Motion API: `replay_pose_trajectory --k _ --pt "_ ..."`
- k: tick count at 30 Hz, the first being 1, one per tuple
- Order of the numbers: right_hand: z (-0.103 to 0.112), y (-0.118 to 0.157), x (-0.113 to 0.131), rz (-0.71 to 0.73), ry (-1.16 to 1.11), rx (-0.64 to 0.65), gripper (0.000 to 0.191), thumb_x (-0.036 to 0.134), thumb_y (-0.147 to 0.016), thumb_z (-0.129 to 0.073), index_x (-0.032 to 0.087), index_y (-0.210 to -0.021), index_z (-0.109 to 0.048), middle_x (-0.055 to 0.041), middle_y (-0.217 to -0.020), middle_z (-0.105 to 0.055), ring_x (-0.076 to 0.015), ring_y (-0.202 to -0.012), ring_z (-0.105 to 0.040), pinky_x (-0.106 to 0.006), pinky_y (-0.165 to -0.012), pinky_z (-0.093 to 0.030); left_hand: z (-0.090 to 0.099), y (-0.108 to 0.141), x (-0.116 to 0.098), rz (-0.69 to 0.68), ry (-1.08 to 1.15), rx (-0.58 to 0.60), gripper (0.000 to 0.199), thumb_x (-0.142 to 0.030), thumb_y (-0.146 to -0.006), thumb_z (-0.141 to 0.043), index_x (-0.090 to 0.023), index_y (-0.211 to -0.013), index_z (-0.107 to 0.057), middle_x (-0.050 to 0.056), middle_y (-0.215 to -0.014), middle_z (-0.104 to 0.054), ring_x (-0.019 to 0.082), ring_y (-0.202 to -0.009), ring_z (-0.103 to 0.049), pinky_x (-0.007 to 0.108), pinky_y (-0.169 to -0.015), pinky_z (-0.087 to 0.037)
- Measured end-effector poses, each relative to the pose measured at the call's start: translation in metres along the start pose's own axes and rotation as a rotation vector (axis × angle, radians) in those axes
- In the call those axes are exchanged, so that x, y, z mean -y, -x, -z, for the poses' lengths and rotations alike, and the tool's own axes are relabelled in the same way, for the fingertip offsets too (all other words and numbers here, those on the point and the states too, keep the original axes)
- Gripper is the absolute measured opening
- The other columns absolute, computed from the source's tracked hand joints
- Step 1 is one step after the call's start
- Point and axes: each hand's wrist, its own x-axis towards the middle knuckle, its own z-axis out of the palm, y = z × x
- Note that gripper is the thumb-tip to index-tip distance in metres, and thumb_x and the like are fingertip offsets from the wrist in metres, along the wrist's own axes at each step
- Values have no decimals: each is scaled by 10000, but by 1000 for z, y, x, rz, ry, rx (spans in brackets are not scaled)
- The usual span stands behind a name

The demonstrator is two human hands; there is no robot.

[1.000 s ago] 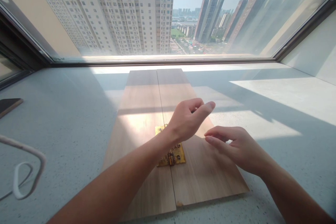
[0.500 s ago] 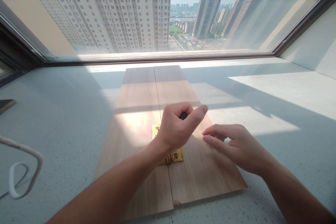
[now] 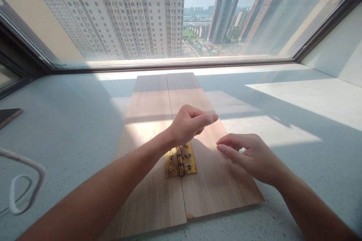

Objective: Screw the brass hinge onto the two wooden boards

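Observation:
Two wooden boards [image 3: 152, 203] lie side by side, with a narrow seam between them. A worn yellow metal hinge [image 3: 180, 162] spans that seam, and screw heads show in its leaves. My left hand [image 3: 188, 122] is closed in a fist just above the hinge's far end, thumb stretched to the right. Whatever the fist holds is hidden behind the fingers. Over the right board, near its right edge, my right hand [image 3: 246, 154] keeps thumb and fingertips close together in a loose pinch. Anything between those tips is too small to make out.
The boards rest on a pale speckled sill [image 3: 70, 128] below a large window [image 3: 141, 19]. A white cable [image 3: 41, 173] loops at the left. Beyond it, a dark flat object [image 3: 9, 116] is partly cut off by the frame.
My left hand has turned and shifted slightly up, uncovering more of the hinge. The dark thing seen inside that fist earlier is now hidden. My right hand has barely moved.

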Motion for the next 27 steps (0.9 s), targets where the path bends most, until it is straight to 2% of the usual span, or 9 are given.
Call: replay_pose_trajectory --k 5,8,10,14,16,19,22,25,27 --pt "0 -2 -7 19 -4 -18 332 471 -896 -513 215 -781 -692 -11 -732 -679 -162 -647 -589 -298 -583 -437 12 -9 -3 100 25 200 608 -416 -768 -677 -209 -392 -246 -79 -411 -194 51 -390 -187 261 -429 -138" --pt "0 -3 -9 19 -16 -21 332 468 -897 -517 212 -765 -683 -8 -723 -674 -156 -635 -585 -294 -587 -441 16 -11 -6 161 70 227 632 -446 -769 -672 -214 -421 -199 -84 -421 -171 51 -393 -167 265 -436 -121" --pt "1 -2 -7 2 -18 -14 332 471 -898 -515 215 -770 -683 -8 -730 -678 -160 -642 -592 -294 -592 -444 14 -6 -7 137 82 156 637 -474 -777 -657 -208 -422 -201 -77 -431 -180 58 -407 -178 268 -441 -140" --pt "1 0 -2 -7 16 -6 333 485 -893 -509 230 -798 -700 -18 -772 -698 -186 -698 -618 -302 -588 -440 7 8 -5 -33 65 -80 606 -476 -828 -581 -190 -402 -257 -46 -468 -219 97 -495 -299 280 -525 -295" --pt "1 1 0 7 26 2 326 477 -895 -508 232 -809 -706 -23 -798 -707 -195 -725 -626 -311 -602 -448 3 14 -4 -51 8 -172 614 -490 -864 -539 -186 -399 -276 -43 -465 -219 98 -498 -301 277 -535 -305" --pt "1 1 1 9 30 6 310 457 -894 -513 232 -812 -711 -28 -823 -717 -199 -741 -631 -317 -608 -462 -3 16 -3 -49 -113 -302 599 -545 -900 -479 -178 -430 -422 -37 -449 -312 86 -455 -305 262 -473 -262" --pt "1 1 2 8 32 2 312 455 -892 -515 229 -810 -712 -32 -818 -718 -200 -740 -632 -310 -588 -464 -11 16 -2 -143 -196 -475 514 -540 -858 -566 -171 -502 -537 -46 -430 -391 72 -414 -339 244 -445 -282" --pt "1 2 3 20 39 2 308 453 -892 -516 228 -813 -712 -30 -787 -710 -193 -715 -626 -302 -575 -455 -21 17 1 -240 -236 -628 492 -479 -805 -662 -169 -459 -500 -50 -414 -411 66 -407 -363 241 -448 -315" --pt "0 2 2 25 44 8 306 451 -894 -515 228 -814 -710 -27 -771 -704 -186 -694 -620 -299 -574 -447 -26 17 4 -258 -228 -646 518 -414 -813 -664 -172 -430 -413 -59 -420 -357 59 -417 -313 242 -433 -266"
